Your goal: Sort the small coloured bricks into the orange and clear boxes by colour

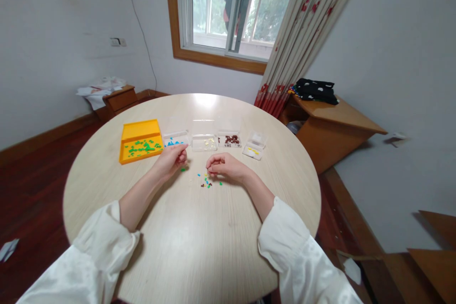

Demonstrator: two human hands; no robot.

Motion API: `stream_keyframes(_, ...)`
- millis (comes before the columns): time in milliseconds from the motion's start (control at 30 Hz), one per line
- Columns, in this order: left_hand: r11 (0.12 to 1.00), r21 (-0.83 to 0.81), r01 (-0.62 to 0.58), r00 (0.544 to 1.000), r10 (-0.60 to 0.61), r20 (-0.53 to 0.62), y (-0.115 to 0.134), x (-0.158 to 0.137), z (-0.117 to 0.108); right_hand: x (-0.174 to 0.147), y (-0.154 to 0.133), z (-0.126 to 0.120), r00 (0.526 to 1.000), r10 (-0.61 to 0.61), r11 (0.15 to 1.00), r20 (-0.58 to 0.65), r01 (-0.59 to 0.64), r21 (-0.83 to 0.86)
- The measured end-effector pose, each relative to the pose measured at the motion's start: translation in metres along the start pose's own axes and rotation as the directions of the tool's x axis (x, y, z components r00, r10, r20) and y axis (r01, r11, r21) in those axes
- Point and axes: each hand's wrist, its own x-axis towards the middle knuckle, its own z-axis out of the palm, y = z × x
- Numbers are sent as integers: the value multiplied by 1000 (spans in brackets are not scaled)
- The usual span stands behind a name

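Note:
My left hand (172,161) hovers over the table in front of a clear box (175,134) of small blue pieces (171,142). Its fingers are curled, thumb against forefinger; whatever they pinch is too small to make out. Close by on the right, my right hand (227,167) is closed, fingertips bent down above a loose scatter of tiny mixed pieces (206,182) in green, blue, yellow and brown. Anything inside its grip is hidden. A single green piece (183,169) lies by the left hand.
Along the back stand an open yellow box (141,129) of green pieces and clear boxes with cream pieces (209,143), dark brown pieces (232,139) and yellow pieces (252,151). The round table (199,242) stands below a window, beside a wooden cabinet (327,123).

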Motion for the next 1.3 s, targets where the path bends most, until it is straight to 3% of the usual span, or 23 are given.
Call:
stream_keyframes(100, 998, -63, -10, 1000, 8, -30, 1, 2, -2, -4, -2, -5, 990, 80, 995, 115, -72, -66)
stream_keyframes(167, 997, -79, -6, 1000, 4, -30, 1, 2, -2, -3, -2, -8, 992, 74, 995, 103, -67, -75)
stream_keyframes(267, 996, -91, 0, 999, -3, -33, 2, 1, 0, 5, 0, -18, 983, -58, 998, -173, 62, 16)
stream_keyframes(333, 995, -100, 3, 999, -7, -31, 2, 0, 1, 11, 2, -27, 883, -139, 974, -448, 204, 98)
stream_keyframes(400, 995, -103, 6, 1000, -9, -26, 3, -1, 2, 15, 2, -37, 767, -147, 932, -625, 320, 173)
stream_keyframes(467, 995, -98, 1, 1000, -3, -22, 3, 0, 2, 17, 2, -46, 707, -129, 891, -695, 390, 231)
stream_keyframes(533, 997, -75, -13, 999, 11, -30, 3, 1, 0, 16, 2, -52, 689, -113, 870, -716, 417, 264)
stream_keyframes(600, 999, -8, -47, 997, 47, -58, 3, 2, -3, 13, 0, -53, 703, -110, 879, -703, 399, 261)
stream_keyframes(700, 957, 252, -143, 973, 182, -142, 3, 4, -8, 6, -3, -50, 802, -155, 953, -576, 276, 128)
stream_keyframes(800, 762, 605, -229, 905, 395, -155, 6, 4, -13, -2, -5, -42, 914, -190, 980, -358, 153, -130)
stream_keyframes(900, 572, 782, -247, 887, 459, -55, 9, 3, -17, -5, -5, -32, 965, -169, 953, -199, 109, -282)
stream_keyframes(1033, 518, 826, -223, 933, 359, 27, 12, 3, -23, 1, 3, -20, 970, -182, 923, -159, 112, -368)
stream_keyframes(1167, 529, 818, -223, 964, 243, 106, 14, 5, -31, 11, 13, -5, 910, -345, 829, -230, 180, -530)
stream_keyframes(1300, 442, 860, -255, 961, 213, 175, 10, 6, -33, 17, 21, 7, 866, -462, 702, -190, 226, -675)
